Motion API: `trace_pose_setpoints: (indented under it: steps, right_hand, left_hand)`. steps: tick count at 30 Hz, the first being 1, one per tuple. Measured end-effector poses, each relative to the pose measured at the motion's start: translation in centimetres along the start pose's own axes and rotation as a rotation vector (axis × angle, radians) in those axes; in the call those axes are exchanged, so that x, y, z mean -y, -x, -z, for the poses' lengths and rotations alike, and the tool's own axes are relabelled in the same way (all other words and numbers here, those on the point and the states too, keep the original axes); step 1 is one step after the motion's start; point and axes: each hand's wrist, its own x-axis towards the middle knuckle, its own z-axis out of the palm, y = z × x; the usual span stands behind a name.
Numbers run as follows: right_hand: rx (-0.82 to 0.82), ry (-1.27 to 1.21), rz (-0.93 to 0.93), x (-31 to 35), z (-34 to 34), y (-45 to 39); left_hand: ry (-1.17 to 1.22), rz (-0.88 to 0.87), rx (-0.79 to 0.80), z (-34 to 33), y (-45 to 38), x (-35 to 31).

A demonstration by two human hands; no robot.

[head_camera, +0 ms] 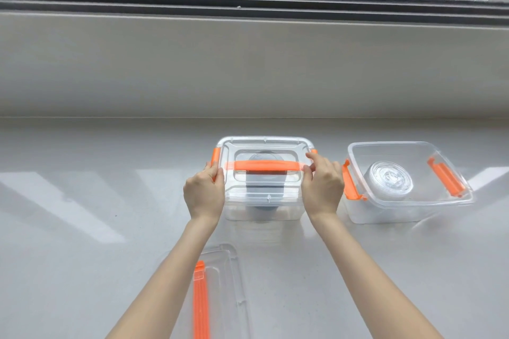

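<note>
A clear plastic box [263, 209] with a clear lid [264, 143] and an orange carry handle [265, 166] stands in the middle of the grey counter [82, 201]. A dark round object shows through its lid. My left hand [203, 192] grips the box's left side at the orange latch [215, 155]. My right hand [322, 187] holds the right side, fingers curled over the lid's edge by the right latch.
An open clear box [407, 212] with orange latches and a stack of clear round lids [389, 180] inside stands to the right. A loose clear lid [220, 292] with an orange handle lies near me. A window ledge [248, 63] rises behind.
</note>
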Motion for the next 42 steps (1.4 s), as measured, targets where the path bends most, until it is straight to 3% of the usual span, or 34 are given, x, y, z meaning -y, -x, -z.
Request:
trace_pose_setpoints:
  steps: [4, 8, 10, 15, 17, 19, 24, 30, 34, 38, 42]
  right_hand:
    - [0.046, -0.081, -0.026, -0.1, 1.2, -0.4]
    - [-0.095, -0.212, 0.172, 0.9, 3.3, 1.7]
    - [0.093, -0.314, 0.166, 0.9, 3.5, 4.5]
    - [0.889, -0.178, -0.242, -0.3, 1.1, 10.9]
    - [1.064, -0.152, -0.346, -0.2, 0.4, 12.9]
    - [1.132, -0.112, -0.352, 0.2, -0.2, 14.4]
    - [1.056, 0.016, -0.140, 0.5, -0.5, 15.7]
    - [0.823, -0.554, -0.274, 1.0, 5.2, 10.2]
    - [0.756, -0.825, -0.306, 1.2, 9.5, 4.3]
    - [0.724, -0.777, -0.345, 0.4, 12.5, -0.3]
    - [0.716, -0.703, -0.447, -1.5, 15.5, -3.9]
  left_hand:
    - [0.248, 0.124, 0.200, 2.0, -0.1, 1.0]
    - [0.169, 0.112, 0.292, 5.1, 1.9, 4.7]
    - [0.025, 0.163, 0.337, 6.2, 3.9, 7.4]
    - [-0.379, 0.435, 0.502, 7.7, 7.4, 12.5]
    - [-0.411, 0.472, 0.533, 7.7, 8.2, 13.0]
    - [-0.371, 0.469, 0.503, 7.5, 8.6, 13.0]
    - [-0.288, 0.455, 0.474, 7.6, 7.6, 12.0]
    - [0.017, 0.501, 0.559, 9.3, 5.0, 7.8]
    - [0.259, 0.437, 0.731, 9.5, 2.7, 2.8]
    - [0.390, 0.365, 0.868, 8.6, 1.0, -2.0]
    - [0.470, 0.305, 0.882, 6.0, 0.6, -6.5]
